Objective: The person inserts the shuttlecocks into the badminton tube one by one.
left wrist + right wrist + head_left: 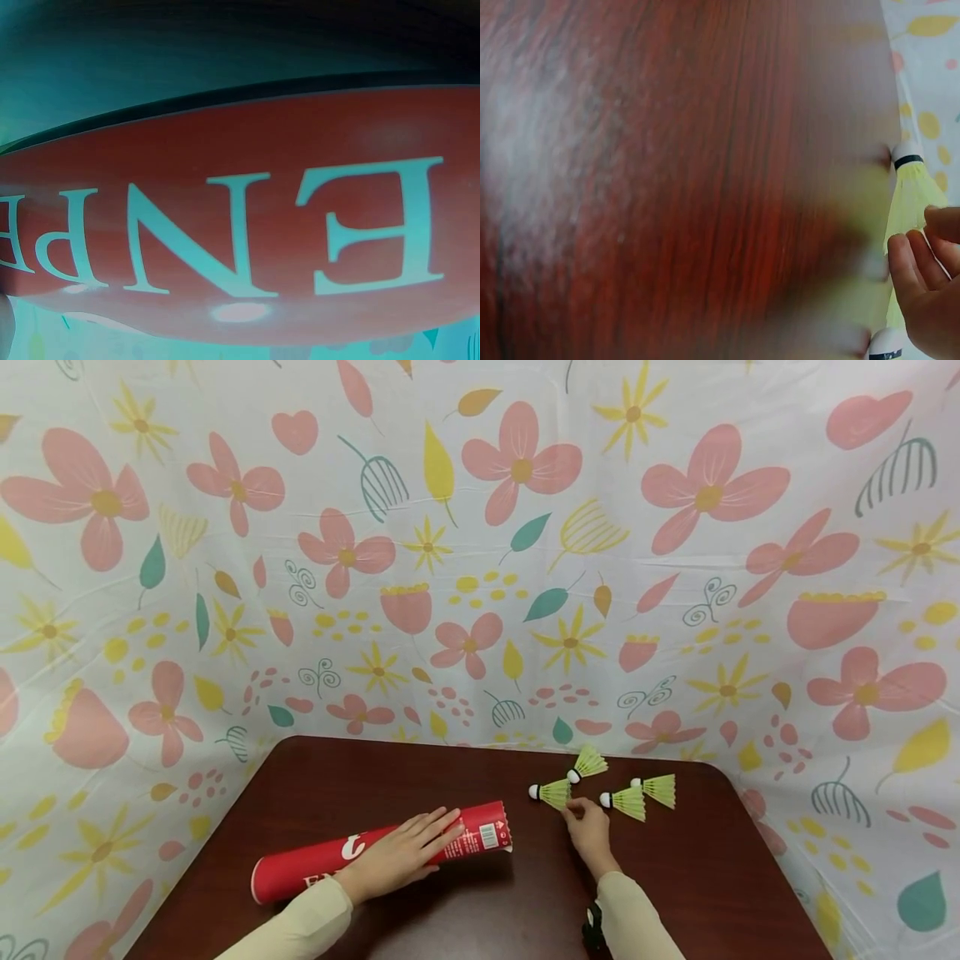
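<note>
A long red shuttlecock tube [472,831] with white lettering lies slanted across the table, its ragged right end toward the middle. My left hand [397,856] grips it near the middle, fingers across its top and thumb along its near side. Up close in the left wrist view, the same tube [300,127] shows big pale letters. My right hand [588,831] pinches the skirt edge of a yellow shuttlecock [553,792] with a white cork and black band. In the right wrist view, thumb and fingertips sit at that skirt, which the hand [934,300] partly covers.
Beyond the right hand lies a shuttlecock [589,763]; to its right are two others, one nearer [626,802] and one farther [658,790]. The dark wooden table [540,902] ends at a flowered curtain [480,568] behind and beside it.
</note>
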